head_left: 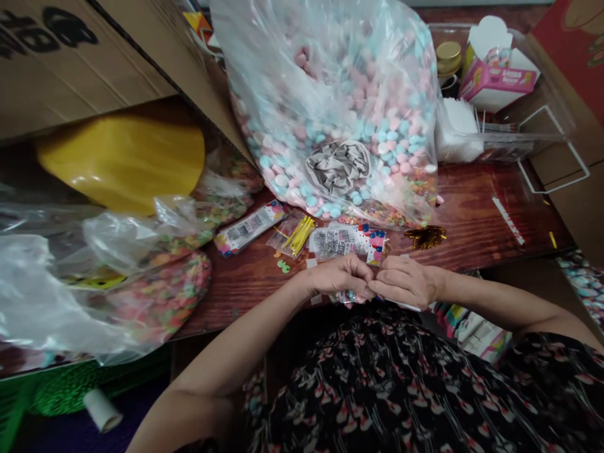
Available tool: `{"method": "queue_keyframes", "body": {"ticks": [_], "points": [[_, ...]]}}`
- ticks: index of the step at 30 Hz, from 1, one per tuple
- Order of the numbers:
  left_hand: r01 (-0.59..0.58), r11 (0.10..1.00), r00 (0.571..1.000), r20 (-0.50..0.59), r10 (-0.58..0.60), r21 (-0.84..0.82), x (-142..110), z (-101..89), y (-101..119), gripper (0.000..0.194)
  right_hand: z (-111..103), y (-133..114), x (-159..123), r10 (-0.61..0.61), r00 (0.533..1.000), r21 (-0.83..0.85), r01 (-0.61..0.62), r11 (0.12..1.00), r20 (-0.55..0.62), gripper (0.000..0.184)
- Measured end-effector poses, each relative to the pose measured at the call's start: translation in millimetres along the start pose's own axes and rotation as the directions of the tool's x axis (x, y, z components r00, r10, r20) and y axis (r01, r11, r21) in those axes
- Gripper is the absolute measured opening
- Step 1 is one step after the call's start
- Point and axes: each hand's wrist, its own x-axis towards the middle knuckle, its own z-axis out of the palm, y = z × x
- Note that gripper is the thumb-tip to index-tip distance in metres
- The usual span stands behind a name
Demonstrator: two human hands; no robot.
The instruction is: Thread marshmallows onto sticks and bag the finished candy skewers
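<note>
My left hand (340,277) and my right hand (406,282) meet at the table's front edge, fingers closed and bent together. Between and under them shows part of a small clear packet (348,297) with pink and blue pieces in it; the fingers hide most of it. Just beyond the hands lie printed clear bags (346,239) with a colourful border. A packet of yellow twist ties (299,234) is to their left, near two small green pieces (283,267). A bundle of gold ties (425,236) lies past my right hand.
A large clear sack of pink and blue candies (396,141) with a grey scrunchie (338,165) on it fills the back. Left are a cardboard box (61,69), a yellow scoop-like piece (127,157) and bags of coloured candies (160,296). A clear bin (514,129) stands right.
</note>
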Motion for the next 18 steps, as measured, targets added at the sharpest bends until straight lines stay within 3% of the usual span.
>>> {"method": "queue_keyframes", "body": {"ticks": [8, 11, 13, 15, 16, 18], "points": [[0.022, 0.986, 0.984, 0.171, -0.051, 0.166, 7.9, -6.4, 2.6, 0.025, 3.4, -2.8, 6.3, -0.066, 0.993, -0.110, 0.077, 0.991, 0.102, 0.021], [-0.017, 0.977, 0.982, 0.185, -0.024, 0.213, 7.8, -14.2, 5.3, 0.029, 2.3, -2.5, 9.1, -0.035, 0.991, -0.159, 0.056, 0.986, 0.130, 0.022], [-0.075, 0.936, 0.983, 0.186, 0.011, 0.343, -0.1, -22.5, 15.2, 0.031, 0.8, -4.7, 12.1, 0.025, 0.991, -0.201, 0.003, 0.980, 0.134, 0.021], [-0.099, 0.813, 0.991, 0.130, 0.029, 0.573, -15.2, -24.4, 31.4, 0.032, 0.2, -7.2, 15.8, 0.087, 0.986, -0.240, -0.051, 0.969, 0.144, 0.019], [-0.085, 0.699, 0.996, 0.061, 0.059, 0.710, -24.3, -20.1, 40.3, 0.031, 0.8, -7.5, 17.5, 0.114, 0.981, -0.253, -0.072, 0.965, 0.157, 0.019], [0.039, 0.366, 0.965, -0.131, 0.228, 0.930, -41.3, 1.6, 54.4, 0.025, 3.7, -3.2, 19.6, 0.165, 0.968, -0.253, -0.114, 0.961, 0.187, 0.019]]}}
